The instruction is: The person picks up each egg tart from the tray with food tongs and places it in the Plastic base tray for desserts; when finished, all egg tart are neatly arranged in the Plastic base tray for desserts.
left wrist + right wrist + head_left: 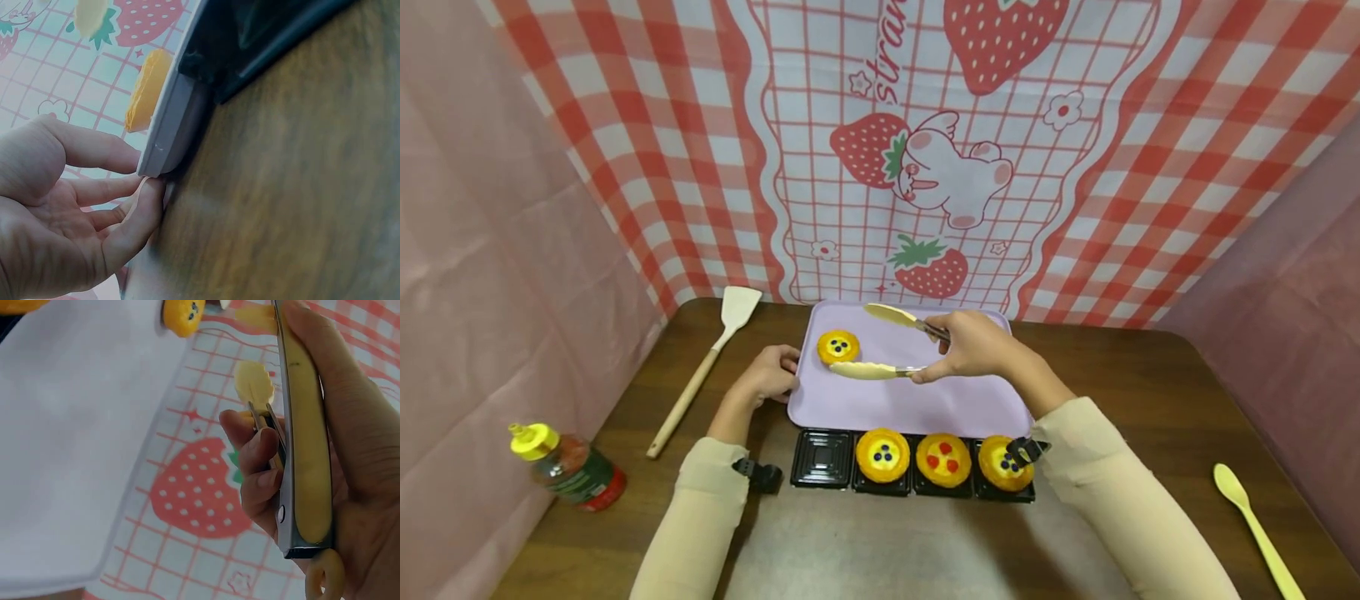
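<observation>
My left hand [772,373] grips the left rim of a lilac tray [880,408]; in the left wrist view, fingertips [150,187] sit against that rim. An egg tart with blueberries [838,345] lies at the tray's left side. Above the tray, my right hand [973,346] holds yellow-tipped tongs [868,371], their arms spread apart with nothing between the tips. One tong tip overlaps the tart's lower edge in the head view; whether they touch I cannot tell. In the right wrist view, the thumb and curled fingers wrap the tong handles [309,456].
A row of black square holders [823,458] lies before the tray; the leftmost holds nothing, the others hold tarts [943,460] topped with blueberries or strawberries. At left are a white spatula [700,375] and a yellow-capped bottle [576,471]. A yellow spoon [1255,525] lies far right.
</observation>
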